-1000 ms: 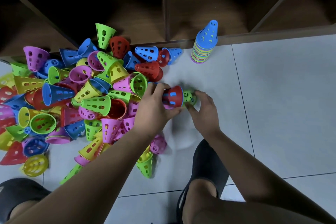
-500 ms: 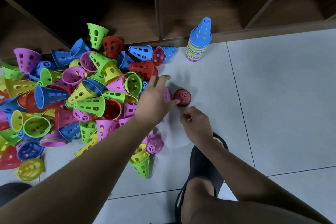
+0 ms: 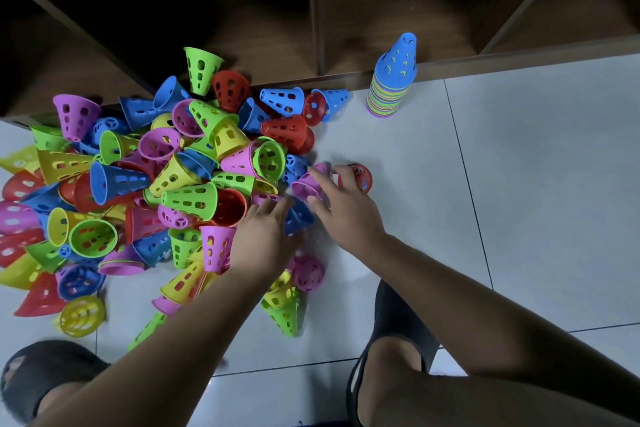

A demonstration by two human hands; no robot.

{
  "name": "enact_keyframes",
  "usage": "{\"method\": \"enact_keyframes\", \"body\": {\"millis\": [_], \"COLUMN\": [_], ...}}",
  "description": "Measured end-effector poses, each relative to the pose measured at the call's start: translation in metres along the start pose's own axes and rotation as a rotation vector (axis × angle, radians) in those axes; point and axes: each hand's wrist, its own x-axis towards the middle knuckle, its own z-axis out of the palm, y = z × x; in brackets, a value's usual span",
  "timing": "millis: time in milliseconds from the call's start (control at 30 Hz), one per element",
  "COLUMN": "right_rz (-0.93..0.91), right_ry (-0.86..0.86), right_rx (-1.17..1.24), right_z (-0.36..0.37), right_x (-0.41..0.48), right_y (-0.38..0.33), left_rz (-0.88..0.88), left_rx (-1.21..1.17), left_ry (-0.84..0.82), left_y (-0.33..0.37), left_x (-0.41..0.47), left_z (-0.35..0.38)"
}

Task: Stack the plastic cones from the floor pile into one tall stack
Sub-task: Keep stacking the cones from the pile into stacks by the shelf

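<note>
My right hand (image 3: 346, 215) closing on purple cone (image 3: 308, 185) lying sideways at pile (image 3: 156, 184) edge, mouth toward 8 o'clock; grip unclear, blurred. Left hand (image 3: 266, 236) spread, empty. Stack (image 3: 393, 80) at 1 o'clock.

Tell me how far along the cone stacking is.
Early. Done: one stack topped by a blue cone stands by the shelf base. In hand: the right hand grips a purple cone beside a small red-topped stack; the left hand reaches into the pile. Left: dozens of loose cones still on the floor.
</note>
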Motion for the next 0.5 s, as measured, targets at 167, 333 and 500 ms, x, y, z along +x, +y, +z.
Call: {"method": "enact_keyframes", "body": {"millis": [167, 333, 500], "right_rz": [-0.007, 0.072, 0.169], "right_ry": [-0.082, -0.028, -0.01], "right_rx": [0.061, 0.201, 0.339], "right_z": [0.009, 0.018, 0.014], "right_x": [0.004, -0.002, -0.009], "right_y": [-0.001, -0.001, -0.009], "left_rz": [-0.03, -0.025, -0.033], "left_rx": [0.024, 0.117, 0.054], "left_ry": [-0.038, -0.058, -0.036], "left_y": [-0.002, -0.001, 0.006], "left_x": [0.005, 0.012, 0.01], "left_z": [0.007, 0.017, 0.022]}}
